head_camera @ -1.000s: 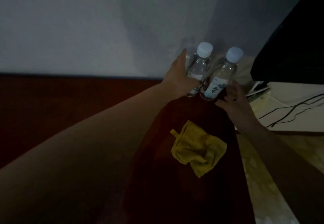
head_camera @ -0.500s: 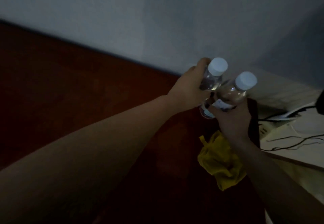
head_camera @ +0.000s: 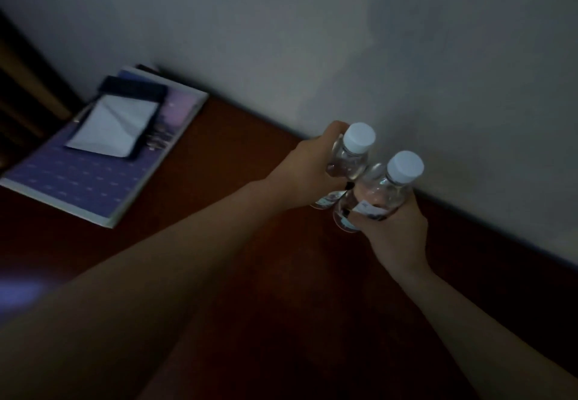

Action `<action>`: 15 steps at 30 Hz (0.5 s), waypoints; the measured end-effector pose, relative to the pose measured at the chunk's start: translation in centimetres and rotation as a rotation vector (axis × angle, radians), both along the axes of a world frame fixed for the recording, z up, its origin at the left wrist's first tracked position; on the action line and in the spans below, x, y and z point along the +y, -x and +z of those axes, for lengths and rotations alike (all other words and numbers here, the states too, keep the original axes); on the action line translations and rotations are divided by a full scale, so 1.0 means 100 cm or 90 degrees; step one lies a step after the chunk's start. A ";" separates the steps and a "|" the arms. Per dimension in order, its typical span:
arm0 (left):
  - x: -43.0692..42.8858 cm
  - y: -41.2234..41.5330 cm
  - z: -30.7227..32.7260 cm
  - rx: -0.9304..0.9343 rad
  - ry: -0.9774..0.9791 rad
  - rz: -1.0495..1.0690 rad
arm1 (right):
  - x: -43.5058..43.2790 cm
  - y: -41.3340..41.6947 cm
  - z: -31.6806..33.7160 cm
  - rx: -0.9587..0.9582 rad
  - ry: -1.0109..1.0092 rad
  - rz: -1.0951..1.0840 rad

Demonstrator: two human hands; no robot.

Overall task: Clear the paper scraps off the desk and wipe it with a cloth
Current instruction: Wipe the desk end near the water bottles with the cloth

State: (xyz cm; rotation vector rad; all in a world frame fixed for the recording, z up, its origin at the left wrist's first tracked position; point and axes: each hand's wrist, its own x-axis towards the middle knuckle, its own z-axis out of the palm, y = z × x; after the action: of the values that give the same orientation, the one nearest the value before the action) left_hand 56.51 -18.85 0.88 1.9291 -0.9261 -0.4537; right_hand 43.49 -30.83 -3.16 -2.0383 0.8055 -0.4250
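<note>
Bottles [head_camera: 347, 161] now lifted above reddish desk [head_camera: 237, 155], by wall [head_camera: 312, 39].

so the dark red-brown wooden desk [head_camera: 250, 149] backs onto the pale plaster wall [head_camera: 344, 39], a purple paper booklet [head_camera: 78, 186] lies far left on it with a dark-edged white notepad [head_camera: 115, 127] on top, and well right, above the desk, the left grip [head_camera: 308, 177] holds a clear plastic white-capped bottle [head_camera: 350, 161] touching the second clear plastic white-capped bottle [head_camera: 380, 193], nearer, in the right grip [head_camera: 395, 237]

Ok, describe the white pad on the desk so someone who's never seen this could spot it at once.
Follow the dark red desk along the wall to its far left end, where a purple book lies flat. The pad lies on top of it. It is the only white sheet there, framed by a dark cover.
</note>
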 end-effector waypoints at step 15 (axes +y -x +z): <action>0.115 -0.176 -0.021 -0.011 -0.010 0.148 | 0.097 -0.202 -0.025 -0.021 -0.005 0.185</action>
State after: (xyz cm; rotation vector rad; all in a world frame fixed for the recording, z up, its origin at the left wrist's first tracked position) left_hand 74.12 -7.32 -1.18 2.0284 -0.6995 -0.3093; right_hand 63.69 -21.16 -5.64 -2.0949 0.4794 -0.2899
